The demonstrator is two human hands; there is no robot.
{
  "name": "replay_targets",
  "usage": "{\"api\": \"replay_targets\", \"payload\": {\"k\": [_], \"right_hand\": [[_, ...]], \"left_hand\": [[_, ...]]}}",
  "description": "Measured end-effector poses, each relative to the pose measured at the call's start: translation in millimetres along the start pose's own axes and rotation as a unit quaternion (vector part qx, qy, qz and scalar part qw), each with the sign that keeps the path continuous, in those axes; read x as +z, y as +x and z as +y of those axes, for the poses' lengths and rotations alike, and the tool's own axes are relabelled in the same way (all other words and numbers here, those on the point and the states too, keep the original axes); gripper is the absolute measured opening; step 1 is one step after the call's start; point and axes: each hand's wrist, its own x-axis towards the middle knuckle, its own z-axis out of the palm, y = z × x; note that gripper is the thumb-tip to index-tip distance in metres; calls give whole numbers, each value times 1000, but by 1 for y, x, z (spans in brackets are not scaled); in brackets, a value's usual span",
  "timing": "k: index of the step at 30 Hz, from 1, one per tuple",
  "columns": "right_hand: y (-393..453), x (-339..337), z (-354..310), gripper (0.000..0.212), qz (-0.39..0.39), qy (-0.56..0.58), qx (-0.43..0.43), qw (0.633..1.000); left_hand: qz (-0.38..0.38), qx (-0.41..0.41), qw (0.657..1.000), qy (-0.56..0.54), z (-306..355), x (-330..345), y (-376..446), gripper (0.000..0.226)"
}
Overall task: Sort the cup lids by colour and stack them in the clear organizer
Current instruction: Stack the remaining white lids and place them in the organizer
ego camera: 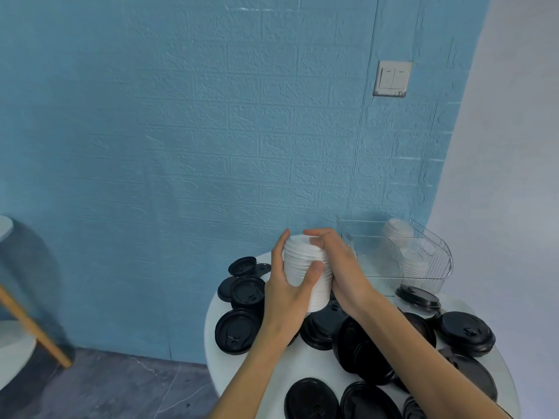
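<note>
While looking down from the head view: holding a white stack (305, 273) of lids in both hands, up above the round table (302, 364).

Left hand (287, 294) wrapping round the left side of the stack, thumb lying across the front, fingers curling behind. Right hand (341, 267) cupping the right side, fingers bending over the top edge. Both gripping tight, neither one open.

Standing almost upright, this stack, with its top leaning a little away and its bottom coming toward the person.

Sitting to the right and a bit farther back, close by the right hand: the clear organizer (438, 252). Lying inside it already, at the far end, more white lids (399, 237) on their side. Looking bare, the near part of it, though hard to tell through the clear walls.

Going right, then, most likely, for the coming move. Being nearer the organizer, the right hand. Probably needing a tip sideways too, to match the lids inside.

Waiting all over the table, loose and in little piles: black lids (239, 331). Not yet sorting those.
</note>
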Motion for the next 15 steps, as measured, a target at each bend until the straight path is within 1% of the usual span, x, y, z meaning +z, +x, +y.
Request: {"api": "replay_targets", "payload": {"k": [2, 5, 8, 11, 15], "right_hand": [[-4, 2, 2, 20, 2, -10, 1, 1000], [-11, 4, 8, 30, 8, -6, -1, 1000], [-14, 3, 9, 35, 6, 8, -1, 1000], [-15, 1, 9, 35, 7, 8, 2, 1000], [-14, -4, 13, 38, 15, -36, -2, 999]], "left_hand": [[7, -3, 1000, -5, -1, 0, -2, 78], [28, -17, 999, -12, -1, 1, -5, 65], [32, -11, 999, -19, 1, 3, -9, 56], [27, -12, 999, -34, 0, 4, -10, 54], [19, -20, 998, -49, -4, 6, -8, 58]]}}
